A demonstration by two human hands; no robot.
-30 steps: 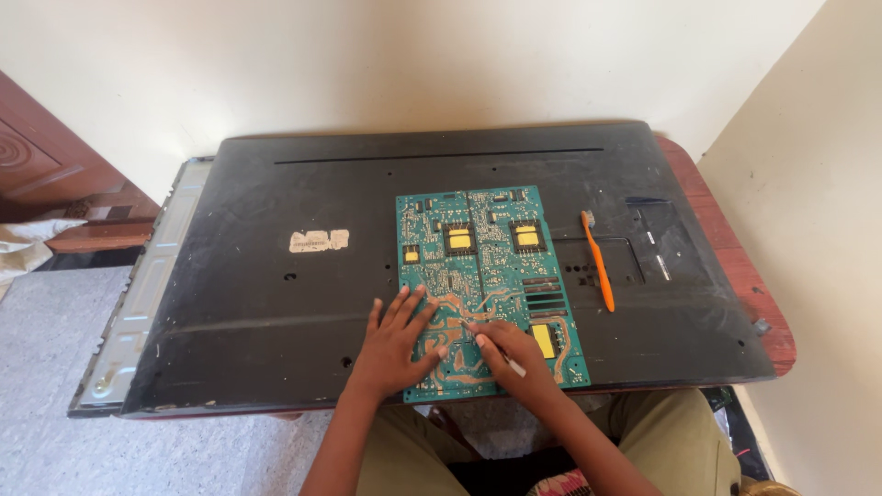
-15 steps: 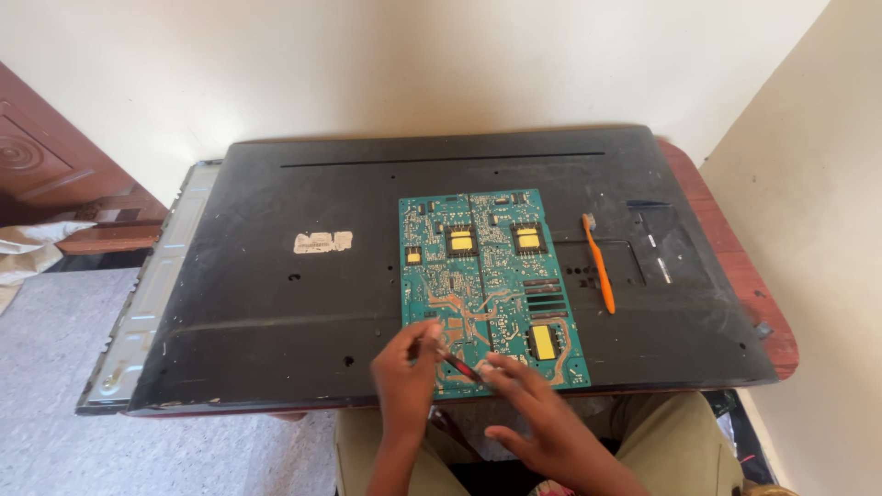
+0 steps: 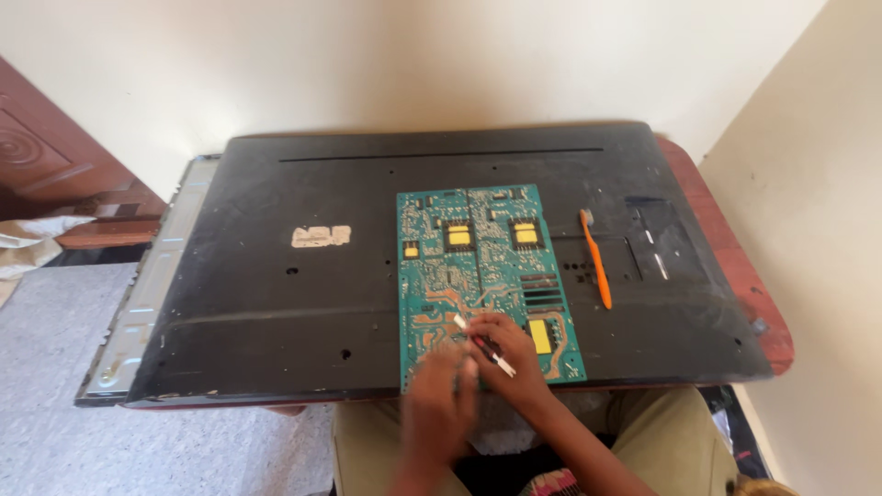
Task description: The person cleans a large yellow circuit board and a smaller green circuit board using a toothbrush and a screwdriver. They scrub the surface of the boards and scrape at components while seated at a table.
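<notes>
Lying face-down across a reddish table [image 3: 735,266], a large black television back panel [image 3: 276,294] carries everything else. An orange toothbrush [image 3: 596,259] rests on the panel just right of the green circuit board [image 3: 478,266], bristles away from the person, and a pale sticker [image 3: 321,236] sits well to the board's left. The board's long axis runs from the person toward the wall — its near edge reaches the panel's front rim.

Over that near end, the right hand [image 3: 510,354] closes its fingers around a thin white-and-dark tool [image 3: 484,345]. The tool lies slantwise on the board, one tip pointing up-left, the other toward the person. The left hand [image 3: 441,404] is blurred at the board's near edge and covers that corner — whether it grips anything cannot be told.
</notes>
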